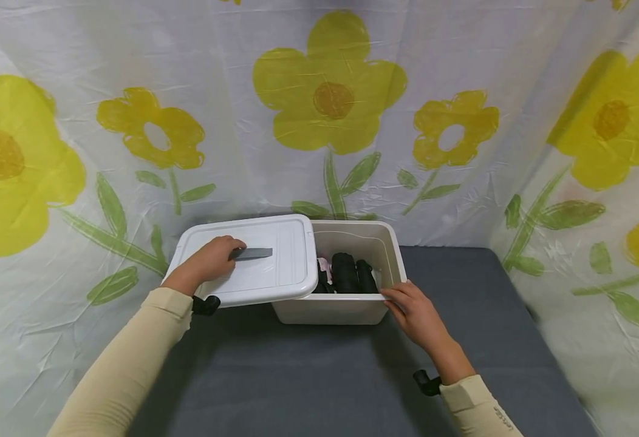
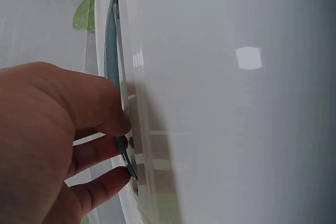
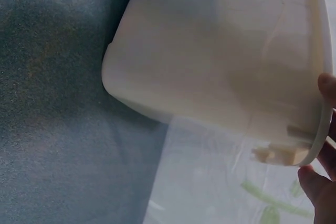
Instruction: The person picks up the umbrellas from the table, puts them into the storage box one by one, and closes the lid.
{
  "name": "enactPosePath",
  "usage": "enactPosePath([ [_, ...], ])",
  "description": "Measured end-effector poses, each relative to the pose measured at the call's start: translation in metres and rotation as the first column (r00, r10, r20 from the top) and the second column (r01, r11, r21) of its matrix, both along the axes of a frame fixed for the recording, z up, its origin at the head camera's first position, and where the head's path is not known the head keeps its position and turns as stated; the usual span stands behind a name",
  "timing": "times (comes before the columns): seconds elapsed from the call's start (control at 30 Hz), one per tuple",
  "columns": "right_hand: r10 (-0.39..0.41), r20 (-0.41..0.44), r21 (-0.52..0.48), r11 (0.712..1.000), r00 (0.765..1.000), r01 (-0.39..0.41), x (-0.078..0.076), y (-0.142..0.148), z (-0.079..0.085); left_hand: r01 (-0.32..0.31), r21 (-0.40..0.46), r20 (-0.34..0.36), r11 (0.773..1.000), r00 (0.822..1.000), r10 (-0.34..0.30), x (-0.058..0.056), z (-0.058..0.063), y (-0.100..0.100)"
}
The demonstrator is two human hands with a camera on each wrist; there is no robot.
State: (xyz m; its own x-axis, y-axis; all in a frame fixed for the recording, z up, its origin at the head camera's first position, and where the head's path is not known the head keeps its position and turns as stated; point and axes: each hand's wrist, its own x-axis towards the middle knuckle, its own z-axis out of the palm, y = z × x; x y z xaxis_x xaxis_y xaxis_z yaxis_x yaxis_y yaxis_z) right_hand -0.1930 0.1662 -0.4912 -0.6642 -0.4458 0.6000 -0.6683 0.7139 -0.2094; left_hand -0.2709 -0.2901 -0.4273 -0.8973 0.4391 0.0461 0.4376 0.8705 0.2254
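My left hand pinches the grey handle on top of a white lid. The lid is off to the left, overlapping the left part of a white storage box and covering that part of its inside. Thumb and fingers meet at the handle in the left wrist view. At the front right corner, my right hand grips the box's rim. Inside lie a thick black rolled bundle, a slimmer black item and a bit of something pink.
The box stands on a dark grey table, near its back edge. Behind it hangs a white curtain with yellow flowers, which continues along the right side. Black straps sit at the wrists.
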Motion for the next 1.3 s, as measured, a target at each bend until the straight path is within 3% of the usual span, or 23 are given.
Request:
enactPosePath([
  [0.7, -0.028, -0.043, -0.105, 0.994, 0.999, 0.023, 0.002, -0.003, -0.006, 0.037, -0.024, -0.021, 0.999, 0.999, -0.038, -0.01, 0.001, 0.026],
  [1.3, -0.031, -0.053, -0.142, 0.99, 0.998, 0.023, 0.001, -0.005, -0.012, 0.041, -0.019, 0.018, 0.999, 0.999, -0.041, -0.018, 0.002, 0.059],
])
